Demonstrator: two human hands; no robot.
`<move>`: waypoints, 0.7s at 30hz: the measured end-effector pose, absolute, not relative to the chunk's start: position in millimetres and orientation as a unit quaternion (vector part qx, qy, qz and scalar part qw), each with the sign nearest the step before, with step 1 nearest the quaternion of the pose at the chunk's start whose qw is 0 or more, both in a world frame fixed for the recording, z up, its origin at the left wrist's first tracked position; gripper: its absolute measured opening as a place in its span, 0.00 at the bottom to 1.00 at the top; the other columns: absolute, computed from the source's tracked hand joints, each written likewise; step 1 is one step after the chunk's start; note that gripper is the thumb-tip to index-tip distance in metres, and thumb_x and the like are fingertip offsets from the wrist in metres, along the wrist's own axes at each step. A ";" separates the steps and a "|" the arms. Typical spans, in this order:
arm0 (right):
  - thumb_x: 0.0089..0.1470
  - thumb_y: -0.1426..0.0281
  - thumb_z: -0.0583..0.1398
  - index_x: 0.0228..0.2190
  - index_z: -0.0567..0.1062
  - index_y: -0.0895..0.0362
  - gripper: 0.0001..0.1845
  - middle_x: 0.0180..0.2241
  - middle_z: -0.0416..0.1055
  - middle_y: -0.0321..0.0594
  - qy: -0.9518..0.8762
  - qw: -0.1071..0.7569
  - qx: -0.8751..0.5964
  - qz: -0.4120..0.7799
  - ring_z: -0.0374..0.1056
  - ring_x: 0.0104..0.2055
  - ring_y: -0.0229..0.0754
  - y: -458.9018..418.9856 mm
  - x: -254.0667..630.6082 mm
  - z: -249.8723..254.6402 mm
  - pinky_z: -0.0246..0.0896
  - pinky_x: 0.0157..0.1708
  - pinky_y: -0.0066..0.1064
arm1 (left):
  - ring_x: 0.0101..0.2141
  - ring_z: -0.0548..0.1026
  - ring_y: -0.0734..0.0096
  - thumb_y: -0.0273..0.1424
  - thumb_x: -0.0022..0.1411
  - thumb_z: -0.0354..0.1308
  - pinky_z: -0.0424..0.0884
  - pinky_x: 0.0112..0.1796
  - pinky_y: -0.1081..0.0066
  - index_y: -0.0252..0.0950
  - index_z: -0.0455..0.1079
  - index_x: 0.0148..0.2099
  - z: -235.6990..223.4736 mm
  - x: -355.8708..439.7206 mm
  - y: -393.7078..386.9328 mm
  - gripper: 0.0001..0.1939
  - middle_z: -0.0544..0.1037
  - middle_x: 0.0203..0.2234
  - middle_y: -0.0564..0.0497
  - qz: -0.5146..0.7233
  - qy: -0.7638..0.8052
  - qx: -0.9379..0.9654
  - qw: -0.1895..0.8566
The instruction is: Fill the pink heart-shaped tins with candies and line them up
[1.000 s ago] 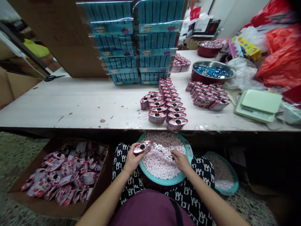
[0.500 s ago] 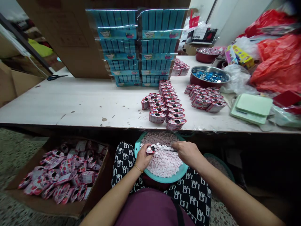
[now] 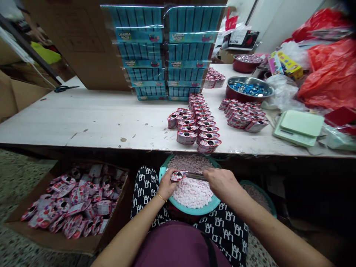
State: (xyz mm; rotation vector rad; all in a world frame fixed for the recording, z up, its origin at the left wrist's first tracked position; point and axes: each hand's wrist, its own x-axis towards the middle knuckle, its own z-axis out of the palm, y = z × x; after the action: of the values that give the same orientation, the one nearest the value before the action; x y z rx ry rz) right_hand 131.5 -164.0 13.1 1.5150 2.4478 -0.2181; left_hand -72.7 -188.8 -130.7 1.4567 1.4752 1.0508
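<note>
Left grip [image 3: 168,184] clasps a glossy oval packet [image 3: 178,175], right grip [image 3: 222,181] a slender grey scoop [image 3: 196,176], above pebbly whitish pellets [image 3: 193,196].

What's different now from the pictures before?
The left hand moved its packet rightward, over the basin of white pieces, to the metal scoop in the right hand. The scoop was heaped with pieces; now it looks bare. Both hands kept their hold. The packet rows on the table stayed put.
</note>
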 end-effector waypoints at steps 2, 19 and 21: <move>0.48 0.78 0.48 0.31 0.69 0.55 0.13 0.30 0.70 0.42 0.821 0.113 0.551 -0.101 0.66 0.32 0.38 -162.6 151.0 -7.5 0.51 0.28 0.26 | 0.39 0.69 0.68 0.23 0.45 0.55 0.65 0.42 0.68 0.38 0.64 0.42 -128.5 -77.2 -190.3 0.19 0.71 0.36 0.51 0.431 0.579 0.557 0.411; 0.53 0.68 0.46 0.32 0.71 0.52 0.15 0.29 0.71 0.36 0.790 0.004 0.551 -0.271 0.64 0.32 0.37 -168.5 167.7 -55.9 0.49 0.28 0.25 | 0.38 0.71 0.69 0.25 0.46 0.56 0.65 0.42 0.68 0.36 0.64 0.42 -118.9 -87.0 -201.1 0.18 0.72 0.37 0.51 0.438 0.609 0.529 0.397; 0.52 0.70 0.46 0.31 0.71 0.52 0.14 0.30 0.71 0.36 0.809 0.030 0.544 -0.222 0.65 0.33 0.37 -168.9 160.3 -30.3 0.47 0.28 0.26 | 0.40 0.70 0.68 0.23 0.46 0.55 0.65 0.43 0.67 0.37 0.64 0.42 -120.1 -78.6 -201.1 0.18 0.72 0.37 0.51 0.424 0.608 0.555 0.377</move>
State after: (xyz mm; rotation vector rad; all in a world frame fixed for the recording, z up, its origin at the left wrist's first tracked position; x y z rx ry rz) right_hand 160.3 -168.9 -30.3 1.6776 2.4933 -0.6846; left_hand -78.6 -201.1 -120.1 1.4199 1.5542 1.0842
